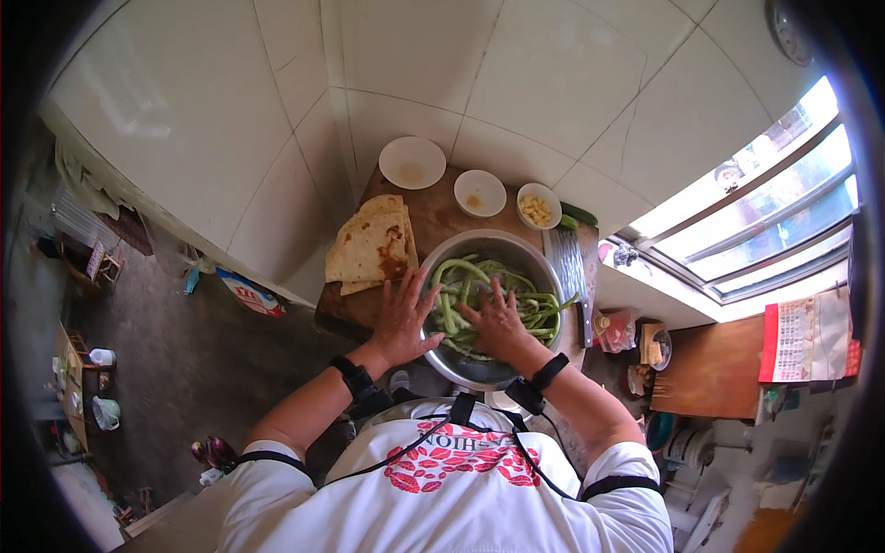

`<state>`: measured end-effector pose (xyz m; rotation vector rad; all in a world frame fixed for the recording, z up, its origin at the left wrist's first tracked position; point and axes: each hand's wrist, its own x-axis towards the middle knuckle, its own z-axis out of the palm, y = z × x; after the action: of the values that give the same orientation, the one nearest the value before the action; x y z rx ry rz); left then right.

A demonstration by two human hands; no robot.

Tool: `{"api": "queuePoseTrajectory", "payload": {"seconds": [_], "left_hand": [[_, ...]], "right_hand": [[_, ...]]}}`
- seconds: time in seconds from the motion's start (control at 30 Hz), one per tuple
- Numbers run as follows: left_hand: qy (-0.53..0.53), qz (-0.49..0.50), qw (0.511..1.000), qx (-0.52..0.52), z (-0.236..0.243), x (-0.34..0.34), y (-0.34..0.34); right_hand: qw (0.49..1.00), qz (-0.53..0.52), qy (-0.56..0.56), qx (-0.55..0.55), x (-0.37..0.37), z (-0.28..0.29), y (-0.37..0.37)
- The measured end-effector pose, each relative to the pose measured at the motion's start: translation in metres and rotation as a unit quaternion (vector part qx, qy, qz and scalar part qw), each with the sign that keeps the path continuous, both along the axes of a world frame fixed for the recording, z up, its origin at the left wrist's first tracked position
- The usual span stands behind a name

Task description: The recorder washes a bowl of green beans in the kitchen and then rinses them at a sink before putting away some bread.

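Note:
A steel basin (479,241) sits in front of me, holding long green beans (461,272). My right hand (498,324) reaches into it with the fingers apart, their tips against the beans. At the basin's left rim is my left hand (400,318), its fingers spread wide and nothing held in them. Folded flatbread (369,241) with a browned patch lies just beyond that hand, on a wooden board (433,217). To the right of the basin rests a kitchen knife (564,253) with a dark handle.
Along the back stand two white bowls (413,163) with a little residue, and a small bowl of peeled garlic cloves (537,206). Cucumbers (579,216) lie beside them. Tiled walls (553,83) close off the back; a window (756,212) and wooden cabinet (710,369) are at right.

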<state>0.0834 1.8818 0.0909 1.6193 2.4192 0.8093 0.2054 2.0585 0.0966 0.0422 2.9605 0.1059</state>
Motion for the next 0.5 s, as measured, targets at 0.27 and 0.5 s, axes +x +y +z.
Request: {"api": "queuePoseTrajectory", "payload": {"seconds": [0.27,0.5], "left_hand": [[-0.002,0.023,0.999,-0.023,0.004,0.005,0.002],[0.005,0.037,0.999,-0.019,0.003,0.007,0.003]], "right_hand": [[0.998,0.003,0.030,0.055,0.000,-0.012,0.007],[1.000,0.010,-0.026,0.010,0.005,0.004,0.021]]}}
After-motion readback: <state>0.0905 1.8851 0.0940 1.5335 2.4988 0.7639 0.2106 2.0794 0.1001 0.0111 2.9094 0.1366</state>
